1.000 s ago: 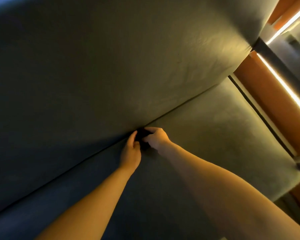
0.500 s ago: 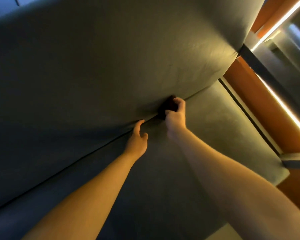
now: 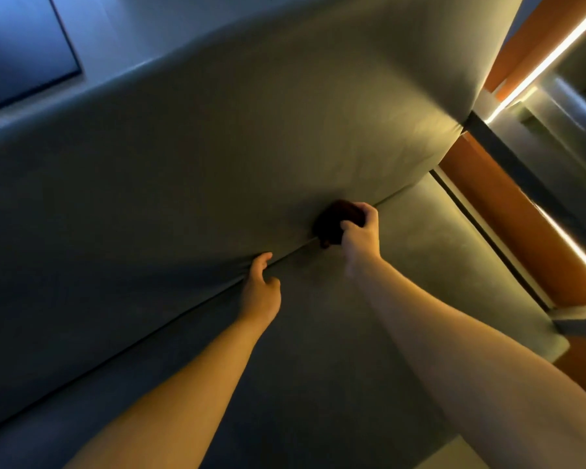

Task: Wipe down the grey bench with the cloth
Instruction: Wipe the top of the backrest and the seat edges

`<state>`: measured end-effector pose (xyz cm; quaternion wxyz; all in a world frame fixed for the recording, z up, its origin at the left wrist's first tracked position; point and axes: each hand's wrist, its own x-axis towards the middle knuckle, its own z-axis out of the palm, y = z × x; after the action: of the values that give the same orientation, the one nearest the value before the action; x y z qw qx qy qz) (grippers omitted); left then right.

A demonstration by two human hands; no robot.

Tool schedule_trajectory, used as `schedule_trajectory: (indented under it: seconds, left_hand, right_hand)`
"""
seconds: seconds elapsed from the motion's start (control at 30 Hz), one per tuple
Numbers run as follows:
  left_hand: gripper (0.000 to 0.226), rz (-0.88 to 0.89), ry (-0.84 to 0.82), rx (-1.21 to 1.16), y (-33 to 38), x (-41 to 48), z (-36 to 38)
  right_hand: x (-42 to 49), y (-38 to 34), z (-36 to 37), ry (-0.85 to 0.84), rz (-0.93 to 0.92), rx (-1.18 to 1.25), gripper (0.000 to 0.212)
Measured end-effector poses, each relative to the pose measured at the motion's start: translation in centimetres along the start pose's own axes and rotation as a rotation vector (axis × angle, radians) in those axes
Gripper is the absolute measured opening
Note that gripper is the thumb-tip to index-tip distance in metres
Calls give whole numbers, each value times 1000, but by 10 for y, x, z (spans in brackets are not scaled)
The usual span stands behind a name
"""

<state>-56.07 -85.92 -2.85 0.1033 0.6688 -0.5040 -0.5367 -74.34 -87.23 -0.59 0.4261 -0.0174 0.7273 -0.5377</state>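
The right hand [image 3: 361, 231] is reaching far forward with a long, straight bare arm. Its fingers are curling tight around a small dark bunched-up cloth [image 3: 335, 222], and it is pressing that cloth into the long crease [image 3: 183, 316] of the big soft grey bench [image 3: 318, 384]. This crease is the line where the flat seat is meeting the tall padded back [image 3: 217, 147]. The cloth is sitting right on the crease, a little way up the back.

The left hand [image 3: 261, 292] is resting just to the left of the cloth, also at the crease. It is half open and holding nothing. Its thumb is pushing up against the back and its fingers are curling loosely over the seat. The two hands are near each other but not touching.

The crease is running on to the right of the cloth until the back is ending at a rounded corner. Past that corner, an orange wall panel [image 3: 508, 211] with a bright strip light [image 3: 575, 252] is standing beside the seat's right edge. To the left of the left hand, the crease is stretching a long way with bare grey seat beside it. Above the top of the back, a bluish wall [image 3: 24, 45] is showing.
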Motion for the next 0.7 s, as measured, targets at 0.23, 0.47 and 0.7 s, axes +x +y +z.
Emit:
schedule_trajectory:
  seconds: [0.23, 0.47, 0.7]
  left_hand:
    - [53, 69, 0, -33, -12, -8, -34]
    - [53, 131, 62, -52, -31, -36, -102]
    - [49, 139, 133, -126, -55, -65, -185]
  right_hand:
    - [-46, 6, 46, -21, -15, -55, 46]
    - [-127, 31, 100, -186, -163, -190, 45]
    - [-206, 56, 156, -397, -98, -311, 48]
